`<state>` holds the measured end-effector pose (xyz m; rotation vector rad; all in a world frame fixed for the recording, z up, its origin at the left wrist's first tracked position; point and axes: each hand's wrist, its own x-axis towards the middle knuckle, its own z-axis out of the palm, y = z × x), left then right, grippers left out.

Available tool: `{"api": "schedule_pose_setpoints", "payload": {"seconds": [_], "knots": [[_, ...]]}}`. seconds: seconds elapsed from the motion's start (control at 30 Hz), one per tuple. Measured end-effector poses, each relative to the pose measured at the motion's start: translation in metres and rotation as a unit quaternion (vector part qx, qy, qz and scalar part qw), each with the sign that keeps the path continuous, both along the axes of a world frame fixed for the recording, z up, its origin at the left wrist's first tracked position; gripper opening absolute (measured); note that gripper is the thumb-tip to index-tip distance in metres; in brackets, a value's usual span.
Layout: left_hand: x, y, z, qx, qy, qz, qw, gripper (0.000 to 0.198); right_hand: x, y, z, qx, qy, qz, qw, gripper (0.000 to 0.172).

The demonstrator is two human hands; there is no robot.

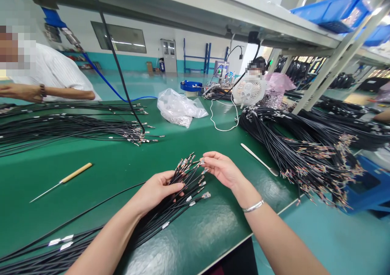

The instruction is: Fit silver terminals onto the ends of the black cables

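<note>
My left hand (166, 189) is closed round a bunch of thin black cables (155, 220) near their ends, thumb on top. Several of the ends carry small silvery connectors (206, 195) and point up and to the right. With thumb and fingertips, my right hand (222, 168) pinches the end of one cable, where a small metal connector (202, 161) shows. The rest of the bunch trails back to the lower left over the green table mat (128, 165), with white labels on some cables.
An awl with a wooden handle (76, 173) lies at left, and a white stick-like tool (258, 159) at right. Cable bundles lie at left (76, 126) and right (274, 133). Behind are a plastic bag (181, 106), a white fan (248, 90), a hanging black cord (117, 63) and a co-worker's arm (67, 93).
</note>
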<state>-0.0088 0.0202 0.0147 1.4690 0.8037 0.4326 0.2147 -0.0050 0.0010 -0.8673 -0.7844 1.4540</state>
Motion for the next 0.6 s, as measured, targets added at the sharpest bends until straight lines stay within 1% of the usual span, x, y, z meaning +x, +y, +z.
{"api": "schedule_pose_setpoints", "payload": {"seconds": [0.13, 0.3, 0.37, 0.47, 0.53, 0.6], "knots": [[-0.001, 0.001, 0.000, 0.031, 0.011, 0.004, 0.999, 0.023, 0.000, 0.000, 0.001, -0.002, 0.002, 0.000, 1.000, 0.024], [-0.001, 0.004, -0.001, 0.069, 0.025, 0.028, 0.997, 0.023, -0.002, -0.002, 0.004, -0.004, -0.011, 0.007, 1.000, 0.028], [-0.001, 0.004, -0.002, 0.080, 0.027, 0.036, 0.996, 0.024, -0.005, -0.003, 0.004, 0.001, -0.046, 0.021, 0.999, 0.030], [0.000, 0.004, -0.003, 0.095, 0.031, 0.039, 0.994, 0.025, -0.015, -0.003, 0.000, 0.021, -0.136, 0.050, 0.989, 0.031], [0.000, 0.004, -0.003, 0.102, 0.033, 0.036, 0.994, 0.026, -0.021, -0.002, -0.004, 0.021, -0.198, 0.044, 0.979, 0.028], [0.000, 0.003, -0.003, 0.105, 0.034, 0.039, 0.993, 0.026, -0.025, 0.000, -0.006, 0.009, -0.238, 0.027, 0.971, 0.028]]}}
